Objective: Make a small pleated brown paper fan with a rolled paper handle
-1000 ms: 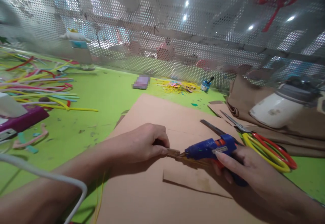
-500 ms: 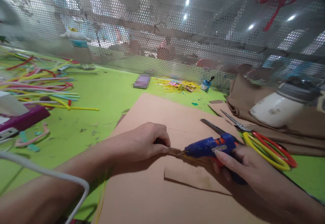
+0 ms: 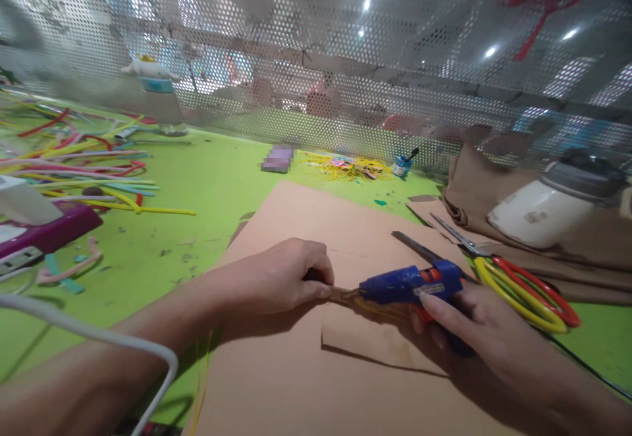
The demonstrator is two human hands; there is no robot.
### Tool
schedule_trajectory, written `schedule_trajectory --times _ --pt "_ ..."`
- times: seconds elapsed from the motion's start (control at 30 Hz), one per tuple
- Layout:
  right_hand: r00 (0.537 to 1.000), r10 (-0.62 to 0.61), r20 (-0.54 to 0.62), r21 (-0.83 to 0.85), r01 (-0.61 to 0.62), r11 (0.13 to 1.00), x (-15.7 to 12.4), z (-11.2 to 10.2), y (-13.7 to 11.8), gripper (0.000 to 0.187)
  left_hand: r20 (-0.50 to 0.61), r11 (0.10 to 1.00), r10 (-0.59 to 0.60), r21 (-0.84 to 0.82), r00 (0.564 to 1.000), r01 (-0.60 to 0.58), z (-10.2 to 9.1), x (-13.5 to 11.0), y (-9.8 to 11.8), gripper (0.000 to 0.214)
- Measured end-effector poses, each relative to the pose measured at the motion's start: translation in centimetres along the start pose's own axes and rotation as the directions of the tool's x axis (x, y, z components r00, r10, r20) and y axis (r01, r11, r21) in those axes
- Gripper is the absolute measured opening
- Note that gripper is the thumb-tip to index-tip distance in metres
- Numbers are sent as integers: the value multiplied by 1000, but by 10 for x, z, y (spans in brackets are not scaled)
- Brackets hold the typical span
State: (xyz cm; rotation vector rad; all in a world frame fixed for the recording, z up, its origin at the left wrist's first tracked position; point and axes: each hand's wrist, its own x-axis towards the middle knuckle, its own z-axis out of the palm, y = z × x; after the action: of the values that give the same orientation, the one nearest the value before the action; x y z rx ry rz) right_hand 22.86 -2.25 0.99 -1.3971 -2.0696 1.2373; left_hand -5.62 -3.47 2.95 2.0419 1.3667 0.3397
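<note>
Pinching a small brown strip (image 3: 340,293) with thumb and fingers together, the left hand (image 3: 286,274) was low over a large brown sheet (image 3: 261,383), at nine o'clock from the nozzle of a blue glue gun (image 3: 409,284). The right hand (image 3: 459,317) clasped the gun, fingers wrapped around its handle and thumb laid along its side; how far the trigger was pressed could not be told. Its nozzle pointed to nine o'clock and met the strip's free end, or lay just beside it.

From that nozzle, a brown rectangular piece (image 3: 375,344) lay on the sheet at five o'clock, and a dark flat blade (image 3: 415,245) at two. Scissors with yellow and red handles (image 3: 533,298) were at three, near the right hand. Farther off stood a white jug (image 3: 543,209) with a grey lid, tilted, at two o'clock, a small blue jar (image 3: 400,166) at one, yellow strands (image 3: 350,170) at twelve, and a heap of coloured strips (image 3: 108,166) at ten. A white cable (image 3: 99,332) crossed before the left forearm, at nine o'clock.
</note>
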Motion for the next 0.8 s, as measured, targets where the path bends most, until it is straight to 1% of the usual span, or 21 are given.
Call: schedule_trajectory --times 0.13,0.23,0.37,0.47,0.53,0.63,0.7,0.8 --pt "997 -37 -63 -70 33 997 -3 -1 -2 47 19 1000 -30 5 999 30 0 -2 3 21" --pt "999 -28 -41 -50 26 998 -5 -5 4 48 -17 998 -44 41 999 45 1 -4 5 16" --pt "999 -33 -40 31 34 999 -8 -6 8 48 -68 991 36 129 997 -26 4 -8 9 6" --pt "990 -60 -127 27 64 998 -10 0 3 42 -84 984 79 166 993 -64 6 -9 10 7" --pt "982 -77 -174 21 82 996 -10 4 -2 39 -76 984 88 163 993 -75 6 -9 10 8" --pt "987 -97 -131 -2 98 995 -9 7 -7 39 -64 986 90 146 994 -80 6 -8 7 6" --pt "986 -89 -139 -23 87 996 -8 6 -8 39 -67 988 84 138 994 -74 7 -7 6 6" --pt "981 -56 -188 -26 51 998 -9 5 -8 40 -78 990 80 125 994 -70 7 -7 6 8"
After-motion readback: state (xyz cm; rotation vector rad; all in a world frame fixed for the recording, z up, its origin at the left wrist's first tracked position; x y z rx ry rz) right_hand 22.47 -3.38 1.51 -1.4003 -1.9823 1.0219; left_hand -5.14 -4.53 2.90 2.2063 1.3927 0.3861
